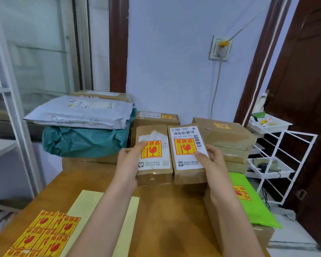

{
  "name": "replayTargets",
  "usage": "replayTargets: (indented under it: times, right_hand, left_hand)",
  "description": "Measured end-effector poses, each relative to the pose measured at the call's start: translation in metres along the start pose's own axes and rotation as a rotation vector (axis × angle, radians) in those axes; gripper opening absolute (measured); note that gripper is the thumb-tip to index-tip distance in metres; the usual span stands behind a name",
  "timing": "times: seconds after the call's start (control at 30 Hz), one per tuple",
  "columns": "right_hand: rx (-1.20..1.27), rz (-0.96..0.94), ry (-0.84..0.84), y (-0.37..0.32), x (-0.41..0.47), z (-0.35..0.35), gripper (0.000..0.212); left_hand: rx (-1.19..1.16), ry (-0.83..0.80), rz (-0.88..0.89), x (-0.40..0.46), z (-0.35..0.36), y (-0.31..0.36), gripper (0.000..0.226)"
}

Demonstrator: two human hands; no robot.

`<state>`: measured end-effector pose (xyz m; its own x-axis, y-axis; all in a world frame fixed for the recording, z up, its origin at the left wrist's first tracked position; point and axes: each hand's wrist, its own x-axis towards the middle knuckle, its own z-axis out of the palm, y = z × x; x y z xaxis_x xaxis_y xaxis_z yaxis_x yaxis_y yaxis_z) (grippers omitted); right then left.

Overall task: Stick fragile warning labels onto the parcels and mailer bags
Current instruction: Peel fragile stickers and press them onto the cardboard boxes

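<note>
Two small cardboard parcels sit side by side above the wooden table point(165, 210), each bearing a yellow-and-red fragile label. My left hand point(128, 162) grips the left parcel point(154, 175) at its left edge, thumb on top. My right hand point(209, 160) grips the right parcel point(183, 175) at its right edge, thumb on its white shipping label. A sheet of several spare fragile labels point(43, 232) lies at the table's near left, beside pale yellow backing paper point(82, 204). A green mailer bag point(248, 199) with a fragile label lies at the right.
Grey mailer bags point(78, 112) rest on a teal bag point(82, 141) at the back left. Labelled cardboard boxes point(224, 132) are stacked at the back and right. A white wire rack point(278, 164) stands to the right, by a dark door.
</note>
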<state>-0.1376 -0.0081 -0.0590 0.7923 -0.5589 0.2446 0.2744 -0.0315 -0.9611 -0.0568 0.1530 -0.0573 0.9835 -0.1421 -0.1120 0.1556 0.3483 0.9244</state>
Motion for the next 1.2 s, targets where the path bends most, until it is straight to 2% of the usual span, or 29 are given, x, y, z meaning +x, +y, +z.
replayTargets:
  times: [0.23,0.5,0.6,0.7,0.87,1.0,1.1,1.2]
  right_hand:
    - [-0.019,-0.087,0.023,-0.039,0.057,0.018,0.016]
    - [0.028,-0.114,0.133,-0.049,0.113,0.048,0.019]
    - [-0.136,-0.171,0.238,-0.044,0.139,0.058,0.018]
    - [-0.215,-0.222,0.236,-0.038,0.158,0.066,0.022]
    - [-0.248,-0.249,0.239,-0.024,0.187,0.085,0.029]
    - [-0.226,-0.187,0.207,-0.009,0.201,0.097,0.038]
    - [-0.128,-0.089,0.137,0.01,0.206,0.103,0.047]
    - [-0.067,-0.04,0.108,0.032,0.212,0.105,0.032]
  left_hand:
    - [-0.022,-0.016,0.074,0.046,0.03,0.047,0.032]
    - [-0.103,-0.035,0.089,0.091,0.059,0.075,0.014]
    - [-0.105,-0.014,0.184,0.109,0.068,0.075,0.012]
    - [-0.099,0.061,0.306,0.129,0.075,0.069,0.014]
    - [-0.07,0.123,0.409,0.158,0.082,0.054,0.019]
    - [-0.017,0.188,0.482,0.183,0.082,0.038,0.016]
    - [0.057,0.162,0.49,0.202,0.078,0.024,0.021]
    - [0.116,0.126,0.455,0.212,0.076,0.017,0.033]
